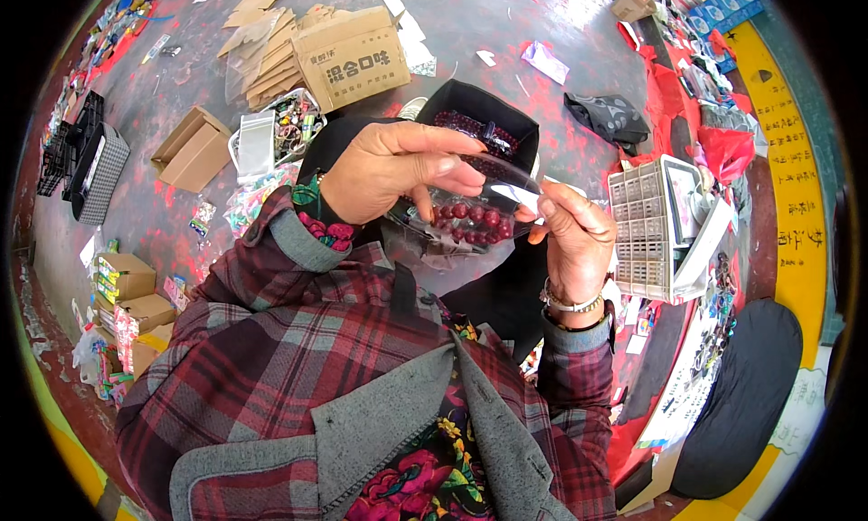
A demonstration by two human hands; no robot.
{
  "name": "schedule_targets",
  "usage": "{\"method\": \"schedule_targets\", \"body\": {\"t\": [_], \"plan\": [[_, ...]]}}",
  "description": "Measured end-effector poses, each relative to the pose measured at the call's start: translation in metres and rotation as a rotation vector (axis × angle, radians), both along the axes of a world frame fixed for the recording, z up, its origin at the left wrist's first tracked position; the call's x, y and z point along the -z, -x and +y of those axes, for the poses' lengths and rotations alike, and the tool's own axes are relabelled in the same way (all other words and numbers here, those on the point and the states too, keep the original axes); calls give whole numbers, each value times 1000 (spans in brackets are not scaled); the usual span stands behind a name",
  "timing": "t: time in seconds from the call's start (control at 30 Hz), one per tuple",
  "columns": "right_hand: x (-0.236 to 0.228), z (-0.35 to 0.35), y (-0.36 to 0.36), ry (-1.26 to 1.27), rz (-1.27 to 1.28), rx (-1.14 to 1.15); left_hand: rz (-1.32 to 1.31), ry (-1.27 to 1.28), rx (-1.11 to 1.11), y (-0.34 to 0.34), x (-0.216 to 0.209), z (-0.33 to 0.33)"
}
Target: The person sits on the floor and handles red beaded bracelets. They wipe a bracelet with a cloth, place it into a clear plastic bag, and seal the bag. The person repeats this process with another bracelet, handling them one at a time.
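Between my two hands hangs a clear plastic bag (pixel 506 173) with a dark red bead bracelet (pixel 472 223) inside its lower part. My left hand (pixel 398 167) pinches the bag's upper left side, thumb against fingers. The fingers of my right hand (pixel 572 236) close on its right edge, beside a white glare on the film. Just beyond the bag stands a black box (pixel 517 123), lying partly behind my hands, with more dark red beads (pixel 475 131) in it.
A white basket of mixed small items (pixel 298 123) stands at left, near an open cardboard box (pixel 193 149) and flattened cartons (pixel 353 56). To the right are a beige plastic crate (pixel 637 227), a dark bag (pixel 608 116) and a black cushion-like pad (pixel 746 399). Red cloth and scraps litter the floor.
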State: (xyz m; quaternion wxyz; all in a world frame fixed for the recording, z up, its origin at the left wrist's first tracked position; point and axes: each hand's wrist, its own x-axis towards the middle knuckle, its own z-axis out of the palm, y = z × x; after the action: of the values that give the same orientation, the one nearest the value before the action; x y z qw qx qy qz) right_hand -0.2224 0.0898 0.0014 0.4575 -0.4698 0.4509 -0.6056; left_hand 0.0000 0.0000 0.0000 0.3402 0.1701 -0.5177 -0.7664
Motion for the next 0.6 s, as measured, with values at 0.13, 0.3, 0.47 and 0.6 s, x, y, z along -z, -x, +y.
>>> {"method": "schedule_targets", "body": {"t": [0.13, 0.3, 0.47, 0.6], "plan": [[3, 0, -1, 54, -79, -2, 93, 17, 32, -1, 6, -3], [2, -2, 0, 94, -83, -49, 148, 22, 64, -2, 7, -4], [3, -4, 5, 185, -56, -115, 118, 101, 67, 1, 4, -4], [1, -7, 4, 191, 27, -123, 117, 116, 64, -1, 4, -4]]}}
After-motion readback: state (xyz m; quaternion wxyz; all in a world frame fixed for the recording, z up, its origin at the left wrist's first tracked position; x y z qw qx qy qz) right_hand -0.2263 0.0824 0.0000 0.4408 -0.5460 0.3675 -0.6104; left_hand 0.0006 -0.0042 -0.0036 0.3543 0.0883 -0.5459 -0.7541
